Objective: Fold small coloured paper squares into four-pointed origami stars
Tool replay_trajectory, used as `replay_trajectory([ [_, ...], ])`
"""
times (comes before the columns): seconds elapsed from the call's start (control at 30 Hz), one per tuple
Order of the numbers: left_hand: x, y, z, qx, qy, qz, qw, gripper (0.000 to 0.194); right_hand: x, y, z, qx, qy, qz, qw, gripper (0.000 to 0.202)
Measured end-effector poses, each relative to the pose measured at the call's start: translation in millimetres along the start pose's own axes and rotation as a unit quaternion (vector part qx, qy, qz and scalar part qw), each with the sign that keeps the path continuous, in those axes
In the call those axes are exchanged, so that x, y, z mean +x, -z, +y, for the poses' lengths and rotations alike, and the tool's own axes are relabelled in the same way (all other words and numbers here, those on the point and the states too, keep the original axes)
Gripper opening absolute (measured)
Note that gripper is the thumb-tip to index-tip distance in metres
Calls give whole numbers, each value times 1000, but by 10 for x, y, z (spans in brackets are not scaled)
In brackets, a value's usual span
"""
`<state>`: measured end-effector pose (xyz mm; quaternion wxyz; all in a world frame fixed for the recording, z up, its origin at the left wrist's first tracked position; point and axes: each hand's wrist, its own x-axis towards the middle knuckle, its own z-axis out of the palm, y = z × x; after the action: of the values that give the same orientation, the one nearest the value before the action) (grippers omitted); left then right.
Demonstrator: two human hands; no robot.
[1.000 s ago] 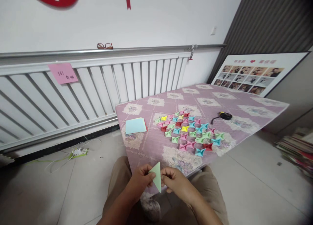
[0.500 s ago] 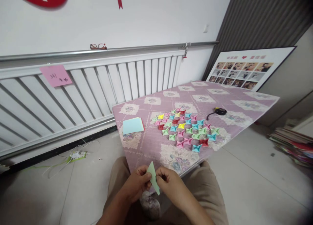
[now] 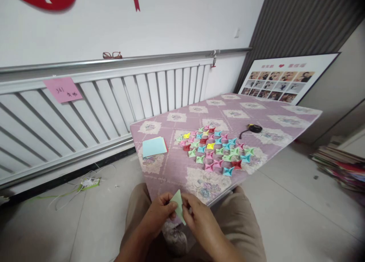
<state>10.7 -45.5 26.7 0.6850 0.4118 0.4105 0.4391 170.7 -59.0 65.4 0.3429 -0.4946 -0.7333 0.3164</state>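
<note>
A light green folded paper (image 3: 178, 205), triangular in outline, is held up just in front of the table's near edge. My left hand (image 3: 162, 213) pinches its left side between thumb and fingers. On the other side, the closed fingers of my right hand (image 3: 196, 212) grip the paper's right edge; some fingertips are hidden behind it. Beyond my hands, several small folded paper shapes (image 3: 210, 146) in green, pink, blue, red and yellow stand in rows on the patterned tablecloth (image 3: 171, 170). A stack of coloured paper sheets (image 3: 154, 146), light blue on top, lies at the left.
A black coiled cord-like object (image 3: 254, 128) rests on the right part of the table. Behind stand a white radiator (image 3: 159, 91) and a leaning photo board (image 3: 281, 79). A power strip (image 3: 89, 183) with cables lies on the left floor, stacked papers (image 3: 339, 163) at right.
The green paper has turned slightly, showing more of its face. My right hand's fingers have shifted along its edge. The whole view has moved a little.
</note>
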Motion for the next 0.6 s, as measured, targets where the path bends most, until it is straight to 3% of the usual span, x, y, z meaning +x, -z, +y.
replay_trajectory([
  [0.23,-41,-17,40,-3,-9,-22,1000,32,-7,24,-74,178,-39,-52,982,17],
  [0.47,-49,-69,41,-10,-11,-24,1000,35,-19,-34,3,218,-91,-22,972,22],
  [0.6,-51,-63,44,28,-24,-25,999,31,-24,-88,98,194,-103,32,975,21],
])
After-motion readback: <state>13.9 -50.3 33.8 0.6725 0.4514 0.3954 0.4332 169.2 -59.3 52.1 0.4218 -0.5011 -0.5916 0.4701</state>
